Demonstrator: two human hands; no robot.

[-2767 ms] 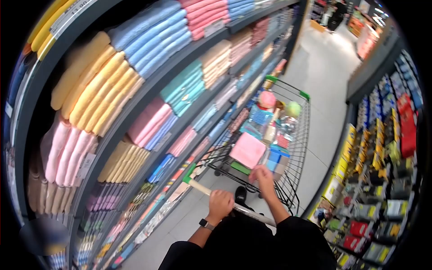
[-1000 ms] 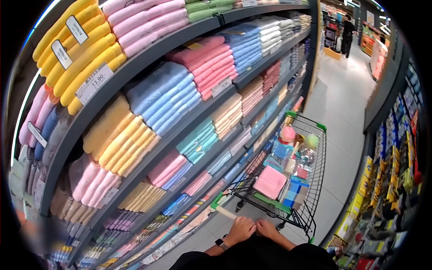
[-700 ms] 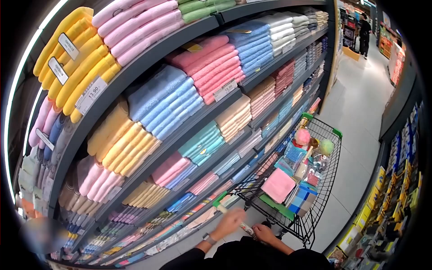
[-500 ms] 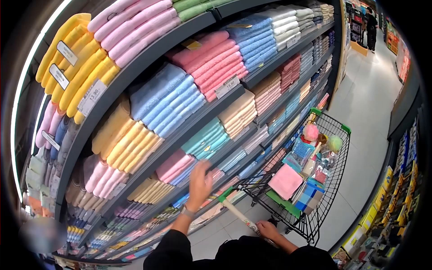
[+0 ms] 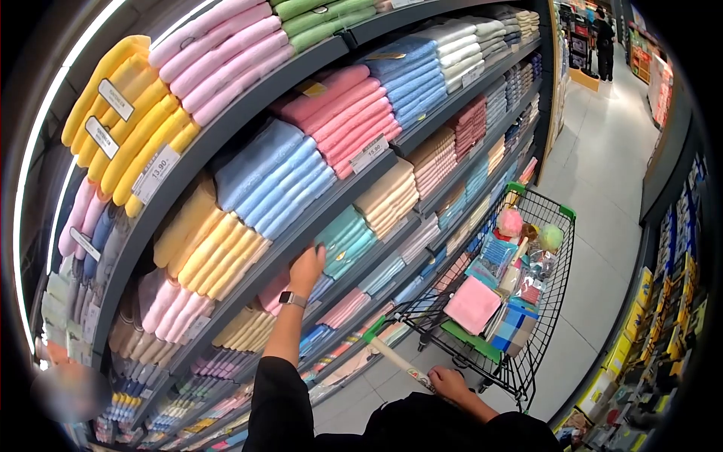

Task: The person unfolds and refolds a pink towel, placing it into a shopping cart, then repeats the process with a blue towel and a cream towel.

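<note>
My left hand (image 5: 307, 271), with a watch on its wrist, is at the shelf between a stack of folded teal towels (image 5: 345, 242) and folded pink towels (image 5: 274, 292). Its fingers are curled together; their tips are turned away, so what they hold, if anything, is hidden. My right hand (image 5: 449, 383) is closed around the handle (image 5: 399, 363) of a black wire shopping cart (image 5: 553, 297). Inside the cart lie a folded pink towel (image 5: 472, 303), a blue checked item (image 5: 517, 329), a pink fluffy ball (image 5: 510, 221), a green fluffy ball (image 5: 550, 238) and several packaged goods.
Long grey shelves (image 5: 263, 264) of folded towels run along my left, with price tags (image 5: 369, 153) on their edges. Yellow-trimmed racks (image 5: 629, 324) line the right side. A tiled aisle (image 5: 595, 181) leads ahead, where a person in dark clothes (image 5: 605, 45) stands far off.
My left hand has moved up and left from in front of the lower shelf to the towel stacks, and its spread fingers have curled. My right hand stays on the handle.
</note>
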